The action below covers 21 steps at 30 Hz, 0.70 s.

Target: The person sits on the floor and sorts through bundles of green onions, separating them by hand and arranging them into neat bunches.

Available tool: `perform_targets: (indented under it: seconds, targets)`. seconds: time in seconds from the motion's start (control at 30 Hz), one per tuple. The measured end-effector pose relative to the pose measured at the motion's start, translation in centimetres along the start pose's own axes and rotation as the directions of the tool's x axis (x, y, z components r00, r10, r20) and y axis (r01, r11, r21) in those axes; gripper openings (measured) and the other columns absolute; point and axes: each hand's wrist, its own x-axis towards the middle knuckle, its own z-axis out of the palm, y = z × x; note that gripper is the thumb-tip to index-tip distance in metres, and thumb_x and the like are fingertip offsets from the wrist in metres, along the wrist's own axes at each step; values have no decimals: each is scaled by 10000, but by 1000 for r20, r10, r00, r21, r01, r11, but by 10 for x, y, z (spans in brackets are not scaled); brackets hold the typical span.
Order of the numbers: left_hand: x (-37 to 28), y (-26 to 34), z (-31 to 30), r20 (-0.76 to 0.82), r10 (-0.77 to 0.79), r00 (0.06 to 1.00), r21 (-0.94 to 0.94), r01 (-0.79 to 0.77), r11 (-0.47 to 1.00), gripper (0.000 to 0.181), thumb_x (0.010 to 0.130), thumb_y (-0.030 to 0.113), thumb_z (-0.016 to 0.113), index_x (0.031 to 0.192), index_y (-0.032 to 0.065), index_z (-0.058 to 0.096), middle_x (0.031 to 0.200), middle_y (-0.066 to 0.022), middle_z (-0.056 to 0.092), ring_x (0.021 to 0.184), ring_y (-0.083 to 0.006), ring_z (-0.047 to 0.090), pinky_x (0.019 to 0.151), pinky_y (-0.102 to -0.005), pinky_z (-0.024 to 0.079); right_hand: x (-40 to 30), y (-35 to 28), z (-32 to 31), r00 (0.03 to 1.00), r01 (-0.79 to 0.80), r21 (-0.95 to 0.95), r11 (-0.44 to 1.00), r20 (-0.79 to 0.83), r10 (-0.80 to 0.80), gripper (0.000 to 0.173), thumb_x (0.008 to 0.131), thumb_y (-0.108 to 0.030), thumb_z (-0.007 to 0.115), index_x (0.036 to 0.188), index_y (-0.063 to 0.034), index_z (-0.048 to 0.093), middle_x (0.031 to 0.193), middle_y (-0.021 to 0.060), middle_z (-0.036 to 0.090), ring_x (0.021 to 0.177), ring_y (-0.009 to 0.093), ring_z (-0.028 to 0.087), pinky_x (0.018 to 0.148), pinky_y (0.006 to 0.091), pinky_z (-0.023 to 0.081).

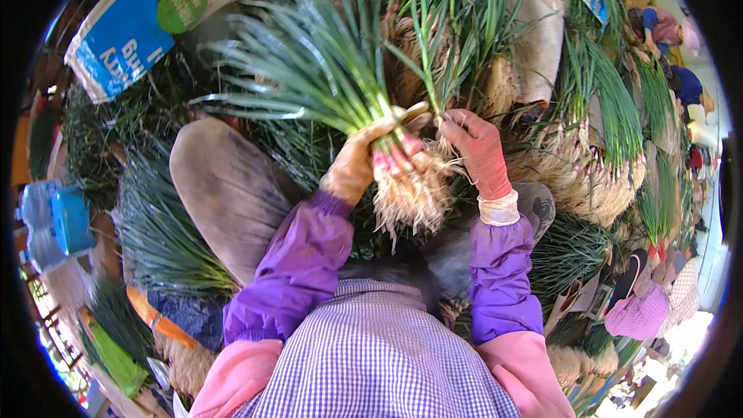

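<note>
My left hand [355,165], in a tan glove, is closed round a bunch of green-leaved allium plants [348,81] with pinkish bulbs and pale, shaggy roots hanging down. Right of it, my right hand [475,148], in a worn red glove, pinches the base of a thin separate stalk [426,64] between thumb and fingertips. The bunch's leaves fan out to the upper left. Its root mass [415,191] hangs between my two hands, above my lap.
More rooted bunches [586,168] lie at the right, with a loose green heap [482,17] beyond my hands. Another leafy bunch [168,226] is beside my left knee. Blue printed sacking [125,55] lies upper left, near blue plastic containers [55,223]. Other people [664,26] sit at far right.
</note>
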Motion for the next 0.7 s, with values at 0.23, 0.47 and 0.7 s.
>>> perform_targets:
  seconds: [0.23,0.47,0.7]
  targets:
    - [8,-10,-15,118,-12,993,-178,33,983,321,881,182,539,1133,-18,551,1127,-164,584,996,-268,605,788,-389,556,38,37,-15,927,271,-304,913,339,-163,393,904,-377,544,1018,-14,642,817,74,642,728,169,600,674,271,473]
    - [1,-11,-26,71,39,997,-270,-18,963,255,882,137,540,1094,-4,544,1123,-163,602,985,-282,607,821,-429,545,64,5,36,942,-219,261,940,307,134,309,861,-297,629,931,1,669,752,-10,630,636,90,554,591,247,460]
    - [2,-16,-43,-78,-58,995,-119,48,992,271,861,118,558,1091,-24,582,981,-140,657,887,-269,641,780,-388,549,33,-28,39,885,81,75,994,-465,-37,216,884,-223,528,843,-55,658,674,53,617,592,108,584,576,253,461]
